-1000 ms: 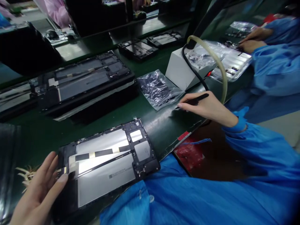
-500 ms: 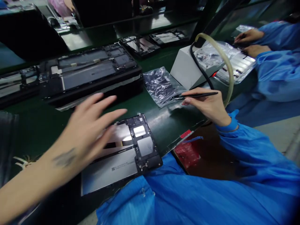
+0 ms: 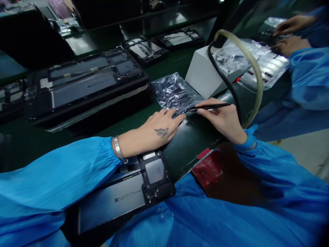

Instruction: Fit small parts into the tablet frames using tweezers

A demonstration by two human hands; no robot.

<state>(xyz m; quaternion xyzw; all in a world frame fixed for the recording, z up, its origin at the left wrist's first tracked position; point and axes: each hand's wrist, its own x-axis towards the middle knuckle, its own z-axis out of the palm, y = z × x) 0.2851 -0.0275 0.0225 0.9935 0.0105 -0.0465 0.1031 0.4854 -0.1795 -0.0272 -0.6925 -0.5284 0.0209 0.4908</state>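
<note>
My right hand (image 3: 223,118) holds a pair of black tweezers (image 3: 216,106), tips pointing left at the mouth of a clear plastic bag (image 3: 171,92). Small dark parts lie in the bag; their kind cannot be made out. My left hand (image 3: 159,129) is at the bag's near edge, with its thumb and fingertips closed on the plastic. Below my left forearm lies an opened tablet (image 3: 130,193), its silver battery and black frame showing. The forearm covers the tablet's upper part.
A stack of tablet housings (image 3: 84,85) stands at left, with more housings (image 3: 145,49) behind. Right of the bag sits a white box (image 3: 203,73), a pale hose (image 3: 254,68) arching past it. A co-worker's hands (image 3: 291,44) are at far right. Red plastic (image 3: 208,164) lies below the bench edge.
My left hand has moved right from above the tablet to the bag's edge and closed there. The right hand stays by the bag with the tweezers, slightly further left.
</note>
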